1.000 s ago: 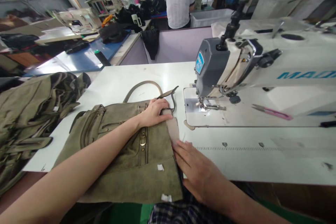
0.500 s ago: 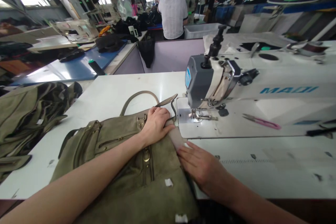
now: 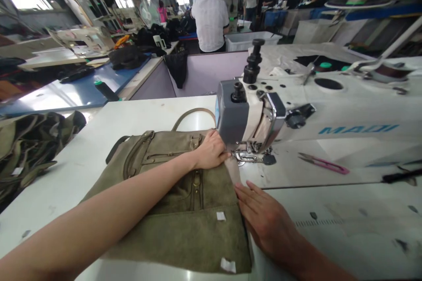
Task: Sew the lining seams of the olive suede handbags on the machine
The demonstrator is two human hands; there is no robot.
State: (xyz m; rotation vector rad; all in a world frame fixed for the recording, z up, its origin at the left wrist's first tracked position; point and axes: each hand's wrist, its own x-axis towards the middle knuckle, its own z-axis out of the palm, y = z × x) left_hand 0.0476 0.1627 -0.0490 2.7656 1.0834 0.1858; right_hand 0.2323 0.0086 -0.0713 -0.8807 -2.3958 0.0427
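Olive canvas bag point(image 3: 181, 224) shifted closer to presser foot point(image 3: 245, 156), lying at its eight o'clock. Left hand point(image 3: 211, 150) bunched at bag's one o'clock, right hand point(image 3: 265, 215) straight-fingered at three; cannot tell if either pinches. Likely soft, floppy; best held beside pale edge strip point(image 3: 233, 170).

Matt olive bag point(image 3: 211, 241) on a smooth, glossy white desk point(image 3: 158, 107).
The bag's cloth looks suede-like, its buckle point(image 3: 197, 180) shiny metal, its tags point(image 3: 220, 216) paper-like. The sewing machine point(image 3: 356, 112) is smooth and painted, its presser foot point(image 3: 246, 156) bright metal; the snips point(image 3: 325, 163) have metal blades and pink, plastic-looking handles. Beyond the desk's far left corner, a blue desk point(image 3: 108, 81) gleams.
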